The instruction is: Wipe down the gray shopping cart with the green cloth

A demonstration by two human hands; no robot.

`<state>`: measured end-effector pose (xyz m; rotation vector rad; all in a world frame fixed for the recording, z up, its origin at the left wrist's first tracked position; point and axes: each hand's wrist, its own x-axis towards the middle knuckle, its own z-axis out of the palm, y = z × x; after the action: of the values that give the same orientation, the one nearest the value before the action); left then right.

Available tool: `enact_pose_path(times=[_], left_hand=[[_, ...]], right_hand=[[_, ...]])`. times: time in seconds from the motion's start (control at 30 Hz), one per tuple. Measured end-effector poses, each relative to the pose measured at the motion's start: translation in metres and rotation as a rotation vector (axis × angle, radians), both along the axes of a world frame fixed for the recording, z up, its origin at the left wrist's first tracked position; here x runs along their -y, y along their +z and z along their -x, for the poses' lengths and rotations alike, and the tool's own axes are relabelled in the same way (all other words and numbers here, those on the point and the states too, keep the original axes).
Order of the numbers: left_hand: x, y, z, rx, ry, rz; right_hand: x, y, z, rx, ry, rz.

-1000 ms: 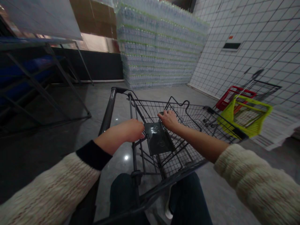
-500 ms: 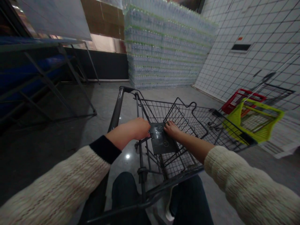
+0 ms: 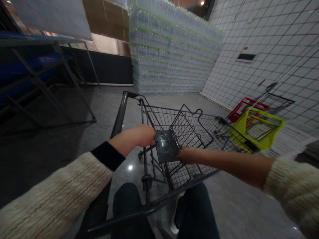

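Observation:
A grey metal shopping cart stands tilted across the view in front of my knees. A dark plastic seat flap lies across its wire child seat. My left hand is closed on the flap's left edge, beside the cart's handle bars, with the fingertips partly hidden. At the flap's right near corner, my right hand is closed with bent fingers around the edge; its thumb side is blurred. Wire mesh of the basket shows behind and beneath the flap.
Shrink-wrapped water bottles are stacked high at the back. To the right, a yellow basket and a red basket stand near the tiled wall. A metal-framed table is at the left.
My right hand has moved from the flap's far right edge toward me, to its right near corner. My left hand keeps its hold. The view has shifted slightly to the right.

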<state>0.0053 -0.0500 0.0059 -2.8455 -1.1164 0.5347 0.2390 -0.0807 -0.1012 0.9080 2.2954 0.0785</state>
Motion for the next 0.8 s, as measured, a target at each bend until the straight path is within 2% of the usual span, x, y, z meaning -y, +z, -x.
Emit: enact_pose_path(times=[0.03, 0.1, 0.17, 0.2, 0.27, 0.4, 0.6, 0.7, 0.8], left_hand=[[0.0, 0.0, 0.0, -0.004, -0.001, 0.002], [-0.001, -0.001, 0.0, -0.005, -0.003, 0.005], [-0.002, -0.002, 0.0, 0.005, -0.002, 0.004], [-0.002, -0.002, 0.001, 0.012, 0.0, 0.005], [-0.002, -0.003, 0.001, 0.024, 0.004, 0.011], [0.0, 0.0, 0.0, 0.015, 0.014, 0.019], [0.001, 0.001, -0.002, 0.008, 0.02, 0.01], [-0.002, -0.002, 0.0, 0.032, 0.009, 0.021], [-0.003, -0.003, 0.0, 0.037, 0.008, 0.027]], right_hand=[[-0.002, 0.013, -0.002, -0.013, 0.006, -0.044], [-0.006, 0.036, -0.009, -0.066, -0.018, -0.263], [-0.006, 0.049, -0.021, -0.095, -0.05, -0.458], [-0.003, 0.051, -0.027, -0.094, -0.056, -0.483], [0.009, 0.044, -0.036, -0.083, -0.025, -0.399], [0.034, 0.016, -0.037, -0.107, 0.046, -0.278], [0.031, -0.008, -0.016, -0.142, 0.025, -0.08], [0.027, -0.012, -0.013, -0.075, -0.002, -0.021], [0.026, 0.003, -0.018, -0.016, -0.021, 0.0]])
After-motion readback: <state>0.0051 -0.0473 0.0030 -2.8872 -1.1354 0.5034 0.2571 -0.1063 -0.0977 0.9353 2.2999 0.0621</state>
